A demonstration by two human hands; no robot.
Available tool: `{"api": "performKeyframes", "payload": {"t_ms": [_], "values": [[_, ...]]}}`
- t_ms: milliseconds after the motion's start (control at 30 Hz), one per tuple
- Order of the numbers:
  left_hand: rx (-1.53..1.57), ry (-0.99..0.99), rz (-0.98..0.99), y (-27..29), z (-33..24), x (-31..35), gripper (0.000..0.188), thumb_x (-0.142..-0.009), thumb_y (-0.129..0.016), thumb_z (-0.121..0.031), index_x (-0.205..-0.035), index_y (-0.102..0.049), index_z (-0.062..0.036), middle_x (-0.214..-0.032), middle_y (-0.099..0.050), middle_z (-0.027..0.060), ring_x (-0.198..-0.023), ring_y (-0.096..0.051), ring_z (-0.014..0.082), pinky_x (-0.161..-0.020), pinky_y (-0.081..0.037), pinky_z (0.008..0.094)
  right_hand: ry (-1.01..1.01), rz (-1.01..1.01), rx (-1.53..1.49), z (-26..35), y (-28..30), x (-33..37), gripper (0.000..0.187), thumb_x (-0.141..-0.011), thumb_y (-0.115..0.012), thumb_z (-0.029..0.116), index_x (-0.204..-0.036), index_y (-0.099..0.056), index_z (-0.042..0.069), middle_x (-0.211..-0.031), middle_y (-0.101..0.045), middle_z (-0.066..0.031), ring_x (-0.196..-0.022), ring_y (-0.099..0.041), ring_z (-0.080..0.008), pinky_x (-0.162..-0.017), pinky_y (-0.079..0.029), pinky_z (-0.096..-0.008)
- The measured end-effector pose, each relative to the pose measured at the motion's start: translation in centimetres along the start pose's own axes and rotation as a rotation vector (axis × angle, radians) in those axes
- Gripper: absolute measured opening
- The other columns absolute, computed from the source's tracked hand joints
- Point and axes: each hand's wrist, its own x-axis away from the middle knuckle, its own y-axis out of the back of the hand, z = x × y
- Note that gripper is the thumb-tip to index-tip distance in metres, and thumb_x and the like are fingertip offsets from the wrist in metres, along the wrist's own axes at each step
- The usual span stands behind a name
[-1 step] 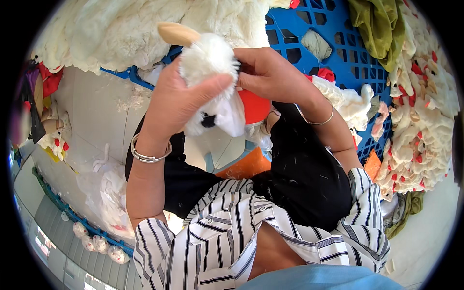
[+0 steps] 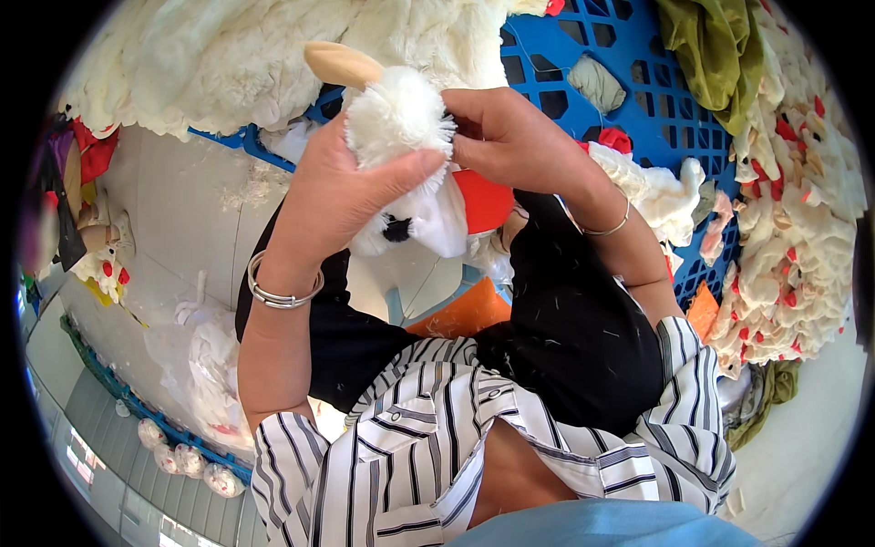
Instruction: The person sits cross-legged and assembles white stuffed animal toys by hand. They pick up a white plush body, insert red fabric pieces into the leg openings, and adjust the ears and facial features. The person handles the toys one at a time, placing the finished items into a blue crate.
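Note:
A white furry plush toy is held up between my hands, above my lap. It has a beige ear at the top, a black patch low on its face and a red piece at its right. My left hand wraps round its left side, the thumb pressed across the fur. At the toy's right edge, the fingers of my right hand are pinched against it; their tips are partly hidden, and whether they hold anything besides the toy cannot be seen.
Blue plastic crates stand ahead and to the right. White fur pieces lie heaped at the far left. On the right is a big pile of white and red plush skins, with olive cloth beyond. Plastic bags lie on the left floor.
The plush toy has shifted and tilted slightly to the right, its ear moving with it. Both hands keep their hold and have barely moved.

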Motion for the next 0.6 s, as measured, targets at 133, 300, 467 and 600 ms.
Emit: {"api": "performKeyframes", "payload": {"t_ms": [133,300,467,600], "values": [[-0.037,0.036,0.014,0.1,0.15,0.0,0.034,-0.084,-0.073,-0.021,-0.11,-0.063,-0.0017,-0.097,-0.068,0.0028,-0.086,-0.062,0.0091,-0.076,-0.051,0.0258,0.009,0.012,0.027,0.16,0.38,0.04,0.019,-0.084,-0.062,0.011,-0.097,-0.059,-0.002,-0.075,-0.061,-0.0086,-0.069,-0.056,-0.014,-0.064,-0.046,-0.0291],[0.124,-0.022,-0.11,0.43,0.58,-0.21,0.03,-0.086,-0.071,-0.018,-0.109,-0.064,-0.0011,-0.097,-0.068,0.0027,-0.086,-0.062,0.0086,-0.074,-0.05,0.0252,0.081,0.031,0.122,0.25,0.47,-0.08,0.028,-0.086,-0.066,0.019,-0.106,-0.058,0.001,-0.087,-0.061,-0.0052,-0.08,-0.056,-0.0117,-0.068,-0.045,-0.0257],[0.239,-0.117,-0.228,-0.2,0.22,-0.14,0.026,-0.087,-0.07,-0.015,-0.107,-0.066,-0.0004,-0.096,-0.068,0.0033,-0.085,-0.063,0.0088,-0.073,-0.051,0.0243,0.042,0.004,0.093,0.38,0.35,0.01,0.028,-0.087,-0.066,0.022,-0.104,-0.059,0.001,-0.086,-0.062,-0.0056,-0.079,-0.057,-0.0117,-0.068,-0.046,-0.027],[0.086,-0.004,-0.053,0.03,0.07,0.04,0.025,-0.086,-0.071,-0.014,-0.106,-0.066,-0.0004,-0.096,-0.068,0.0039,-0.085,-0.064,0.0091,-0.074,-0.051,0.0245,-0.043,0.09,0.041,0.5,0.74,-0.03,0.032,-0.084,-0.069,0.023,-0.099,-0.059,-0.003,-0.078,-0.064,-0.0112,-0.07,-0.059,-0.0187,-0.066,-0.049,-0.0311]]}}
